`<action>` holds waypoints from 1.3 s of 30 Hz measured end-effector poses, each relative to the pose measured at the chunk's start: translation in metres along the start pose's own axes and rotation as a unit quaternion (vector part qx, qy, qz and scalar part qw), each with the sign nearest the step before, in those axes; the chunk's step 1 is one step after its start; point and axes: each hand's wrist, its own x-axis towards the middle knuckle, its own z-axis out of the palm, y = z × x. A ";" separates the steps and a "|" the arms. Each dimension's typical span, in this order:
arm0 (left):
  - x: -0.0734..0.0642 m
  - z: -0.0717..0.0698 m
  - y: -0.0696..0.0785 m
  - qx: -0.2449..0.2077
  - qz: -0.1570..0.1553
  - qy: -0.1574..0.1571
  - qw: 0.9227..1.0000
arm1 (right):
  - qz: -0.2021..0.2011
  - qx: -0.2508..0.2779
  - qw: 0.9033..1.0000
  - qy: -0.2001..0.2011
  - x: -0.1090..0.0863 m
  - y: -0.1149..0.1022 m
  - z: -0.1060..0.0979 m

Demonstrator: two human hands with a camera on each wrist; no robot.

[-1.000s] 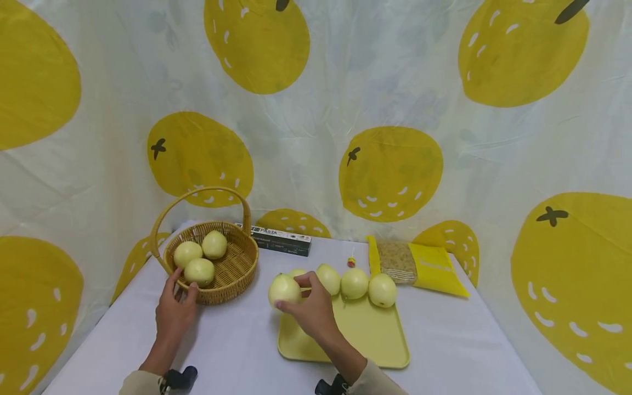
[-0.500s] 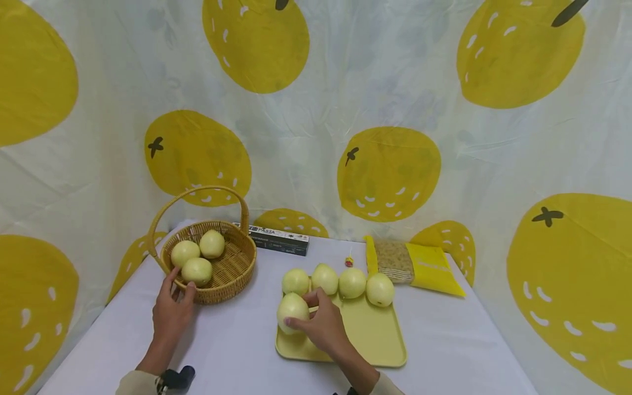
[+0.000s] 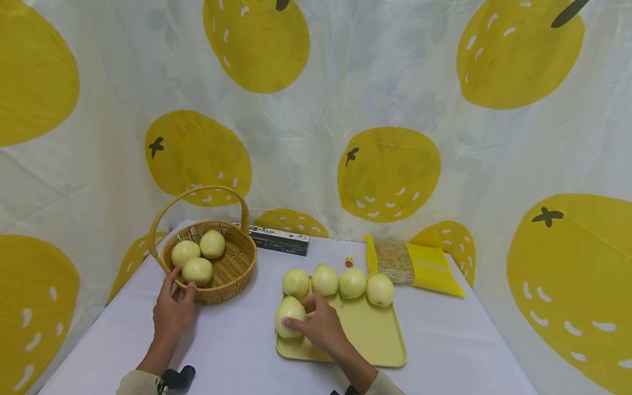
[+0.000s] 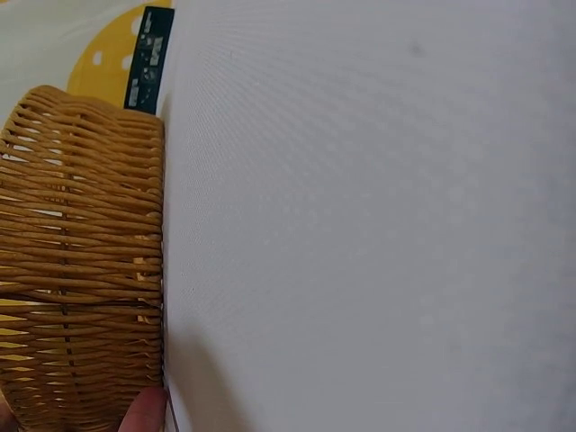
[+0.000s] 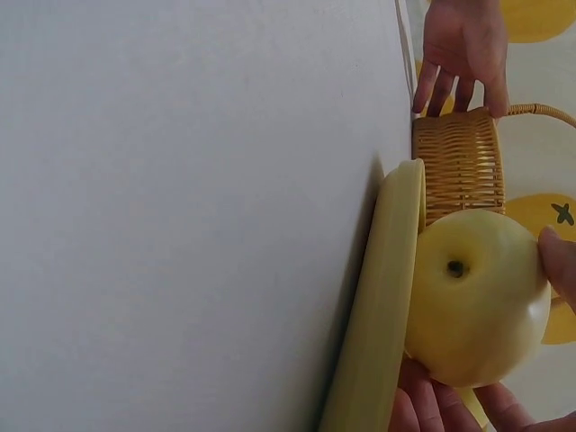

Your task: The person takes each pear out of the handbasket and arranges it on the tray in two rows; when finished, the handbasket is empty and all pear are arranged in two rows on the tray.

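A pale yellow-green pear (image 3: 288, 318) sits at the left side of the yellow tray (image 3: 367, 340), held between the thumb and fingers of my right hand (image 3: 323, 326). In the right wrist view, this pear (image 5: 481, 306) shows its dark blossom end, close over the tray rim (image 5: 382, 288). Along the tray's back edge stand several more pears (image 3: 352, 283). On the left, my left hand (image 3: 173, 310) touches the near side of the wicker basket (image 3: 232, 280) with extended fingers, thumb at the rim. Inside that basket lie three pears (image 3: 197, 272).
Behind the basket is a dark pasta box (image 3: 278, 241). A small lollipop (image 3: 349, 261) lies behind the tray, and a yellow bag (image 3: 419, 267) of grain-like food is at the back right. A fruit-print curtain (image 3: 296, 142) hangs behind the white table.
My right hand has brought the pear down and toward me, from above the tray's back left corner onto its left side. My left hand stays at the basket.
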 end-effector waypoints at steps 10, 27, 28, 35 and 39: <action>0.001 0.000 0.003 0.003 0.001 0.001 1.000 | -0.007 -0.006 1.000 -0.009 0.004 0.003 -0.005; 0.001 0.000 0.000 0.001 -0.003 0.000 1.000 | -0.008 0.023 0.999 -0.025 0.002 0.007 -0.016; 0.001 0.000 0.000 0.001 -0.003 0.001 1.000 | -0.008 0.022 0.999 -0.025 0.002 0.007 -0.016; 0.002 -0.001 0.002 0.006 -0.004 -0.001 1.000 | -0.005 0.017 1.000 -0.007 0.003 0.004 -0.021; 0.001 -0.001 0.001 0.010 -0.003 -0.003 1.000 | -0.004 0.009 1.000 0.024 0.006 -0.004 -0.021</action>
